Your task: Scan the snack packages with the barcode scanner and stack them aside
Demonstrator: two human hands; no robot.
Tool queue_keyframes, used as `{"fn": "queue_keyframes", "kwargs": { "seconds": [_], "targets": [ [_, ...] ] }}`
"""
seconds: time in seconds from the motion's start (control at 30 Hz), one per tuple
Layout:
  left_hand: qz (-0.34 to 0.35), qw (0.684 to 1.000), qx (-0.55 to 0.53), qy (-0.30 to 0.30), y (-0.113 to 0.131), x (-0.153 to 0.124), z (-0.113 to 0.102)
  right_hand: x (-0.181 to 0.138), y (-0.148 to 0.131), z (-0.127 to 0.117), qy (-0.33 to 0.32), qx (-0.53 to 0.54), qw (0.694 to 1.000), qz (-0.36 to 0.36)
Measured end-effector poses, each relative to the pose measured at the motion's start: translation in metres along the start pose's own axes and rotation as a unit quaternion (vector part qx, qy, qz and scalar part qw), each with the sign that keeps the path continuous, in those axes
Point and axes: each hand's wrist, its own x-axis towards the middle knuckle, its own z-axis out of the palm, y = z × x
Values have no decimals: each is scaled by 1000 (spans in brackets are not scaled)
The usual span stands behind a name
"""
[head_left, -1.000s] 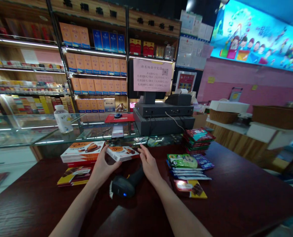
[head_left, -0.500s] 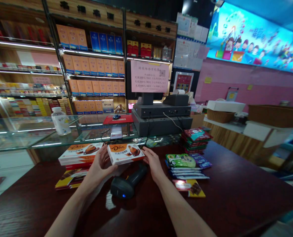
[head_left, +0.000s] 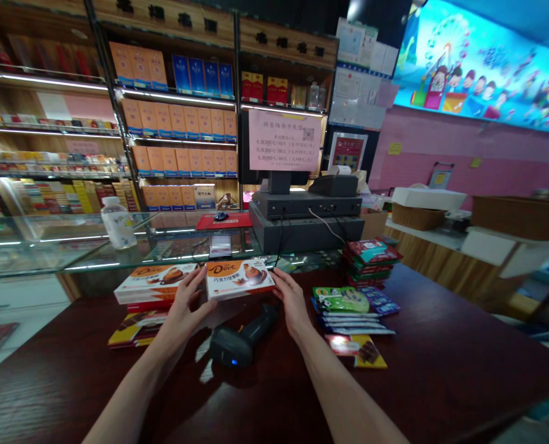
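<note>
White and orange cover the flat cardboard Dove box (head_left: 239, 279), which is tilted so that its printed face shows, beyond the black handheld barcode scanner (head_left: 232, 346) on the glossy dark reddish-brown counter (head_left: 441, 351). The left hand (head_left: 189, 311) grips the box by its left end, thumb at the lower front corner and fingers behind. The right hand (head_left: 293, 301) grasps the opposite end, its fingertips against the right edge. Whether the box's lower edge touches the counter, I cannot tell.

The scanner lies between the two forearms, a blue light glowing on its near end. Just left of the left hand, a stack of white-and-orange boxes (head_left: 152, 287) sits behind some flat yellow-and-maroon chocolate packs (head_left: 133, 328), partly hidden by the wrist. To the right of the right hand lie a shiny green packet (head_left: 342, 300), overlapping blue-and-silver packets (head_left: 358, 324) and, nearest, a flat yellow-and-red chocolate pack (head_left: 358, 351). Farther back rises a pile of dark red packets (head_left: 374, 262), near the dark grey boxy cash register (head_left: 306, 231).
</note>
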Motion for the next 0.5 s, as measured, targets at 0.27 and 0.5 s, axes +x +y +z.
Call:
{"fn": "queue_keyframes", "kwargs": {
  "seconds": [0.27, 0.5],
  "targets": [
    [10, 1000, -23, -7, -2, -3, 8, -4, -3, 2, -16, -33, 999, 18],
    [64, 997, 46, 6, -5, -2, 9, 0, 4, 3, -34, -53, 998, 25]
  ]
}}
